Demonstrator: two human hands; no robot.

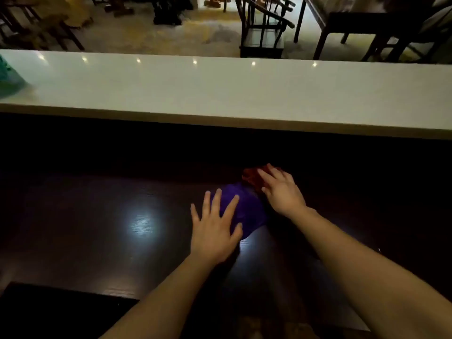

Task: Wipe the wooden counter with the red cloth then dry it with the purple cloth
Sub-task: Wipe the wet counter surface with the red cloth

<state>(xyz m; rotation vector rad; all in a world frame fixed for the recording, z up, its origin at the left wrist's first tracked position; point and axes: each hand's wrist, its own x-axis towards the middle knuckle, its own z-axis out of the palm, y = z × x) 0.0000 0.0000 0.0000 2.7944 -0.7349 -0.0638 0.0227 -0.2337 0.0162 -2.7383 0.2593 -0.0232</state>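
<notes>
On the dark wooden counter (pixel 97 228) lies a crumpled purple cloth (pixel 247 209). Just behind it, further from me, is a bunched red cloth (pixel 250 177). My left hand (pixel 215 228) lies flat with spread fingers, its fingertips over the purple cloth's left side. My right hand (pixel 281 192) reaches forward with its fingers resting on the red cloth, covering its right part. Neither hand is closed around its cloth.
A raised white ledge (pixel 220 91) runs across behind the counter, with a teal object (pixel 9 77) at its far left. Beyond it stand dark chairs (pixel 264 28) and a table (pixel 354 23). A dark recess (pixel 61 311) sits at the counter's near left.
</notes>
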